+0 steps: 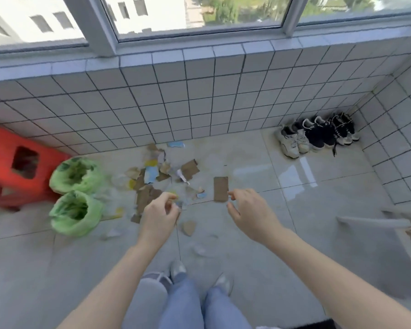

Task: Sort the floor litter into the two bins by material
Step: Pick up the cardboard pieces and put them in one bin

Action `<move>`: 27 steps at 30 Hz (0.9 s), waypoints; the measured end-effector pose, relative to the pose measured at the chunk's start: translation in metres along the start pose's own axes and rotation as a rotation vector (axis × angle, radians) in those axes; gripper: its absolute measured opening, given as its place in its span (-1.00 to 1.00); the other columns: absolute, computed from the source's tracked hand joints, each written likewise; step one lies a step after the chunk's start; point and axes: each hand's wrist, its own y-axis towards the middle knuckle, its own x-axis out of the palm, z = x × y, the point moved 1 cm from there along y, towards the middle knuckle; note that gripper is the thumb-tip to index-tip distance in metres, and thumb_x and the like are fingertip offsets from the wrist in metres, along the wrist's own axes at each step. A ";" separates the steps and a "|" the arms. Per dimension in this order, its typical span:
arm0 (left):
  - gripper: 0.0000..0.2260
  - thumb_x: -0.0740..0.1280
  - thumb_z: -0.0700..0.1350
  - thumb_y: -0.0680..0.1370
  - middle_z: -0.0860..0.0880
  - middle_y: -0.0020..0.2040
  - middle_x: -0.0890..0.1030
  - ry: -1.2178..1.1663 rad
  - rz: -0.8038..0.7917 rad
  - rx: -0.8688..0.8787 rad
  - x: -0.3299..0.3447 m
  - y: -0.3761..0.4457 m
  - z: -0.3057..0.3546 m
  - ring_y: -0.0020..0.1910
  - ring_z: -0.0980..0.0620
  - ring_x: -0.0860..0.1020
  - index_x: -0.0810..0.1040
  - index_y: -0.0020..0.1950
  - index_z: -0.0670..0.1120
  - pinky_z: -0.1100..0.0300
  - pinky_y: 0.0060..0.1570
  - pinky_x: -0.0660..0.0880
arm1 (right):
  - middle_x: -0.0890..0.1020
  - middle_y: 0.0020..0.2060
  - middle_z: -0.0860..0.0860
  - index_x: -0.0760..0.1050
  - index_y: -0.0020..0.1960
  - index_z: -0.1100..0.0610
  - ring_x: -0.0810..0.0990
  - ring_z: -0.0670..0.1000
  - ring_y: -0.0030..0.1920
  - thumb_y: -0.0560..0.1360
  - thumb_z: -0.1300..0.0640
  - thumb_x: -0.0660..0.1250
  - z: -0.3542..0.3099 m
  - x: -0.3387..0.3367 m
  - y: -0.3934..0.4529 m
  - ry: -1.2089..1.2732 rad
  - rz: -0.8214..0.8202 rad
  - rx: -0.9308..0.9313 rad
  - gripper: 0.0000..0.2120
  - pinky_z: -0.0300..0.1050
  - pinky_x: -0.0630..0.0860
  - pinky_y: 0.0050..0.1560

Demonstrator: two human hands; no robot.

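Note:
Torn brown cardboard pieces (189, 169), blue-and-white wrappers (151, 174) and clear plastic scraps lie scattered on the tiled floor near the wall. Two bins lined with green bags stand to the left of the pile, one farther (77, 175) and one nearer (75, 212). My left hand (160, 216) hovers over the pile's near edge with curled fingers and seems to pinch a small bluish scrap (179, 204). My right hand (249, 211) is relaxed, with its index fingertip at the lower right corner of a flat rectangular cardboard piece (221, 188). A rounded cardboard bit (189, 227) lies between my hands.
A red plastic stool (14, 167) stands left of the bins against the tiled wall. Several shoes (316, 136) sit in the far right corner. A pale ledge or board (375, 222) juts in at the right. My legs and feet (178, 269) are below.

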 end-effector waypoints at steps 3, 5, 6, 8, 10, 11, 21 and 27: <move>-0.85 0.29 -0.20 0.51 0.11 -0.29 0.54 -0.023 -0.026 -0.070 -0.014 0.018 -0.030 -0.28 0.06 0.50 0.58 0.04 -0.05 0.21 -0.26 0.37 | 0.61 0.04 0.09 0.45 0.25 0.18 0.49 0.12 0.14 0.60 0.04 0.13 -0.029 0.014 0.029 -0.017 -0.048 -0.031 -0.68 -0.06 0.40 0.16; -0.85 0.27 -0.20 0.52 0.14 -0.30 0.53 -0.029 -0.042 -0.106 -0.025 0.029 -0.051 -0.28 0.08 0.50 0.58 0.03 -0.04 0.21 -0.27 0.38 | 0.60 0.07 0.08 0.42 0.27 0.16 0.48 0.12 0.15 0.60 0.04 0.12 -0.048 0.027 0.049 -0.020 -0.089 -0.030 -0.68 -0.05 0.39 0.17; -0.85 0.27 -0.20 0.52 0.14 -0.30 0.53 -0.022 -0.051 -0.120 -0.031 0.034 -0.062 -0.27 0.08 0.50 0.58 0.02 -0.04 0.21 -0.28 0.37 | 0.60 0.08 0.07 0.42 0.27 0.16 0.48 0.12 0.15 0.60 0.03 0.11 -0.058 0.033 0.059 -0.024 -0.109 -0.024 -0.68 -0.05 0.40 0.16; -0.86 0.26 -0.20 0.52 0.11 -0.31 0.53 -0.007 -0.076 -0.162 -0.043 0.044 -0.083 -0.24 0.02 0.50 0.57 0.00 -0.03 0.18 -0.29 0.38 | 0.60 0.07 0.06 0.42 0.25 0.15 0.48 0.11 0.14 0.60 0.03 0.11 -0.075 0.047 0.078 -0.016 -0.136 -0.002 -0.69 -0.03 0.41 0.14; -0.86 0.26 -0.21 0.51 0.08 -0.30 0.55 0.005 -0.095 -0.218 -0.051 0.053 -0.106 -0.19 -0.03 0.51 0.57 -0.02 -0.03 0.13 -0.22 0.44 | 0.59 0.06 0.06 0.42 0.24 0.16 0.47 0.11 0.13 0.59 0.04 0.11 -0.091 0.061 0.096 0.008 -0.173 0.012 -0.69 -0.01 0.43 0.12; -0.86 0.27 -0.21 0.50 0.07 -0.29 0.56 0.012 -0.097 -0.239 -0.054 0.057 -0.117 -0.18 -0.05 0.52 0.57 -0.03 -0.03 0.11 -0.19 0.46 | 0.59 0.06 0.06 0.42 0.24 0.15 0.47 0.11 0.13 0.59 0.04 0.11 -0.097 0.068 0.104 0.012 -0.193 0.013 -0.70 -0.01 0.43 0.11; -0.91 0.28 -0.21 0.48 0.00 -0.26 0.57 0.003 -0.065 -0.542 -0.058 0.106 -0.210 -0.11 -0.10 0.56 0.56 -0.10 -0.07 0.07 -0.07 0.53 | 0.56 0.08 0.08 0.39 0.23 0.13 0.43 0.10 0.13 0.60 0.03 0.09 -0.109 0.142 0.183 0.029 -0.403 0.052 -0.72 -0.01 0.44 0.09; -0.88 0.28 -0.17 0.49 -0.02 -0.15 0.62 0.013 -0.048 -0.626 -0.039 0.143 -0.251 -0.08 -0.10 0.57 0.59 -0.04 -0.07 0.08 -0.06 0.54 | 0.55 0.12 0.06 0.37 0.28 0.10 0.45 0.09 0.17 0.60 0.03 0.09 -0.097 0.188 0.230 0.041 -0.485 0.046 -0.70 -0.05 0.44 0.08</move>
